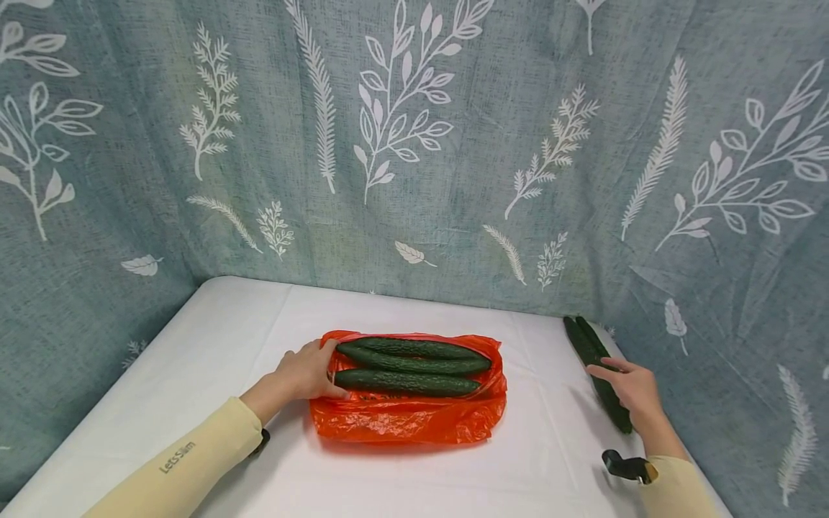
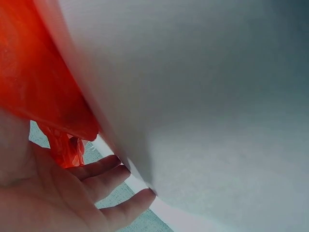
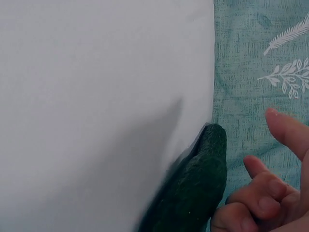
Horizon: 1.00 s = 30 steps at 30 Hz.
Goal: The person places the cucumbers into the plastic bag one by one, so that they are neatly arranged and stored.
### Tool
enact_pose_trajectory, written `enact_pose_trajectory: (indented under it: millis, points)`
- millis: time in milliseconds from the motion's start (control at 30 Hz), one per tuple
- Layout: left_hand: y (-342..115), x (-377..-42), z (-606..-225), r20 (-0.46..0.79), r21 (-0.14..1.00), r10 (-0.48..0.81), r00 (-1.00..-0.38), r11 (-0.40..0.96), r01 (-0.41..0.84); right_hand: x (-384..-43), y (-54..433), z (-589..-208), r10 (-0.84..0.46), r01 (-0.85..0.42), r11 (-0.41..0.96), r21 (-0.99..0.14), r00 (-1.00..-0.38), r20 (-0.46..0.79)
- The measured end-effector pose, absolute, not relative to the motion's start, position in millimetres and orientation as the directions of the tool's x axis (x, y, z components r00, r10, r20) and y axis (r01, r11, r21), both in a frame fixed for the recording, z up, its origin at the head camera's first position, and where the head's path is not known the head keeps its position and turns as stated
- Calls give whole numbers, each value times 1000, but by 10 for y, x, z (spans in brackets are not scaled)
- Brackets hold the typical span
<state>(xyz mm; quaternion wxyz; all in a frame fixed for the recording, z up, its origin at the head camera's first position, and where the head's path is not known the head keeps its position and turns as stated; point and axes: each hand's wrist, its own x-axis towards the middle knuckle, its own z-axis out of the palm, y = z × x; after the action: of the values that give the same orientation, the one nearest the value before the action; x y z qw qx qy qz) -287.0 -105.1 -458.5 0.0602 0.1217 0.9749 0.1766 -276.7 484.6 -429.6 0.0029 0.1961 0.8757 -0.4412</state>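
My left hand rests at the left end of a red plastic bag, its thumb and forefinger spread along the edge. Straight fingers of that hand show beside the bag in the left wrist view; the bag covers part of the hand. Inside the bag lie three dark green cucumbers, side by side and lengthwise. At the table's right edge, two more cucumbers lie against each other. Over them is my right hand, thumb and forefinger apart. The right wrist view shows its fingers loosely bent beside a cucumber.
The table has a white cover. Behind it and along both sides hangs a blue-green curtain with white leaf prints. A black wrist strap with a protruding part sits on the right wrist.
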Motion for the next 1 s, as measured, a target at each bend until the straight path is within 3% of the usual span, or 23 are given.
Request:
enact_pose_trajectory:
  millis: [267,667,1000]
  points:
    - [-1056,-2867,-4566,-85,348,257,-963,913,213,-2774,4910,-4352,445,432,505,-747,-872,-203]
    - [-1034,-2882,-4561,-91,346,261,-961,913,215,-2785,5026,-4397,477,479,491,-728,-847,-235]
    - [-1055,-2878,-4576,-86,343,263,-961,913,219,-2751,4976,-4424,437,434,531,-728,-876,-203]
